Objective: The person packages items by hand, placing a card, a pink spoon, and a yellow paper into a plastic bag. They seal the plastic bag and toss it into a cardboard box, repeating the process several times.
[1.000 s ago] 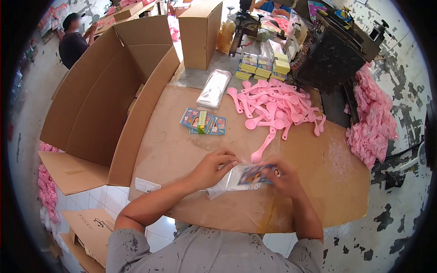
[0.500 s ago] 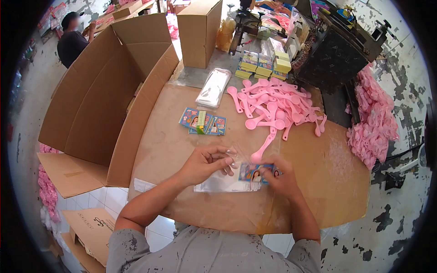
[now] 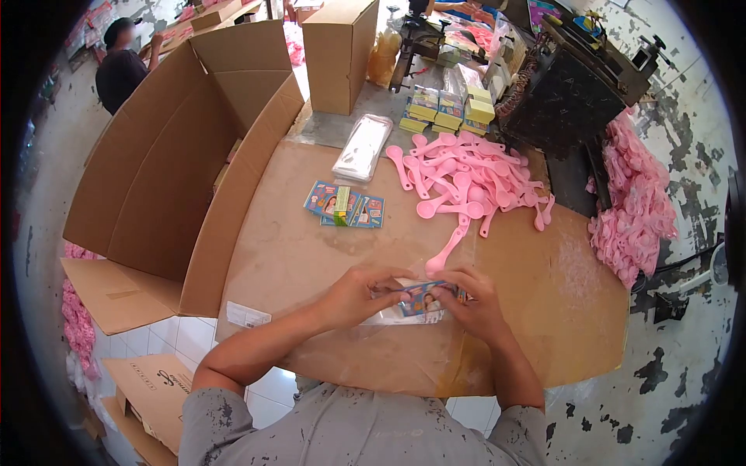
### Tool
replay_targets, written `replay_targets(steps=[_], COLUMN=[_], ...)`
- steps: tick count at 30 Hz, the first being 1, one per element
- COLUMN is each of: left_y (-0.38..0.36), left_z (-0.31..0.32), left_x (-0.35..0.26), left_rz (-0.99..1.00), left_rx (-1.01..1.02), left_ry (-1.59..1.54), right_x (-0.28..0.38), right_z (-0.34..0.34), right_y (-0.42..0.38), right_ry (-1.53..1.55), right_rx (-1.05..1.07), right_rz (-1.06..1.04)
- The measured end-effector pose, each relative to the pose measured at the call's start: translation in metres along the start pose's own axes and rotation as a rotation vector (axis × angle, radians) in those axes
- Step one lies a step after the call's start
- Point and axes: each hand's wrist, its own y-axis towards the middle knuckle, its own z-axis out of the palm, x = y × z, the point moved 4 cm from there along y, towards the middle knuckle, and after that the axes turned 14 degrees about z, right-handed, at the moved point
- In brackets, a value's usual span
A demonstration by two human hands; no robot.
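A blue printed card (image 3: 422, 301) is held between my two hands, above clear plastic bags (image 3: 381, 317) on the cardboard-covered table (image 3: 311, 349). My left hand (image 3: 359, 297) pinches around the left end of the card, with clear plastic at its fingertips. The right end of the card is in the fingers of my right hand (image 3: 471, 301). Just beyond the hands lies a pink spoon (image 3: 444, 252), at the near edge of a heap of pink spoons (image 3: 466, 175). Further left sits a pile of blue cards (image 3: 344, 205) with a yellow-green band.
Clear bags (image 3: 362, 147) are stacked behind the cards. Card bundles (image 3: 447, 110) stand near a black machine (image 3: 559, 97). A large open carton (image 3: 155, 171) is at the left, a tall box (image 3: 336, 58) at the back. A person (image 3: 123, 66) is beyond the carton.
My right hand has brought the card left and raised it slightly. My left hand has closed in on the card's left end, so both hands are now nearly together.
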Motion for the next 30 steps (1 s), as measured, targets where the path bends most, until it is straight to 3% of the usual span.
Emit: replay_targets(steps=[3, 6, 8, 9, 12, 15, 18, 19, 21, 24, 27, 30], left_y=[-0.001, -0.001, 0.001, 0.0, 0.001, 0.001, 0.002, 0.002, 0.004, 0.003, 0.003, 0.002], left_z=[0.006, 0.004, 0.002, 0.002, 0.0, -0.002, -0.006, -0.007, -0.014, -0.015, -0.012, -0.01], left_x=[-0.001, 0.006, 0.006, 0.005, -0.005, 0.005, 0.011, 0.012, 0.009, 0.007, 0.013, 0.012], left_rz=[0.008, 0.01, 0.063, -0.007, -0.129, -0.088, -0.082, -0.095, -0.102, -0.11, -0.11, -0.07], left_rx=[0.024, -0.081, -0.122, -0.085, -0.029, -0.096, -0.148, -0.145, -0.154, -0.174, -0.183, -0.182], left_ry=[0.031, -0.057, -0.127, -0.085, -0.028, -0.143, -0.274, -0.278, -0.285, -0.289, -0.224, -0.162], right_x=[-0.01, -0.033, -0.012, -0.003, 0.0, -0.025, -0.035, -0.036, -0.035, -0.021, -0.002, 0.007], right_z=[0.016, 0.011, 0.003, 0.001, 0.006, -0.017, -0.025, -0.028, -0.03, -0.04, -0.036, -0.036], right_y=[-0.006, -0.008, -0.005, -0.003, 0.006, 0.029, 0.048, 0.048, 0.052, 0.043, 0.031, 0.027], right_ry=[0.451, 0.61, 0.298, 0.143, 0.09, -0.207, -0.633, -0.633, -0.632, -0.319, -0.024, 0.006], right_rx=[-0.044, -0.135, -0.016, 0.042, 0.281, -0.026, -0.14, -0.114, -0.059, -0.005, 0.063, 0.052], right_rz=[0.29, 0.405, 0.205, 0.105, -0.046, 0.054, -0.256, -0.261, -0.285, -0.008, 0.129, 0.064])
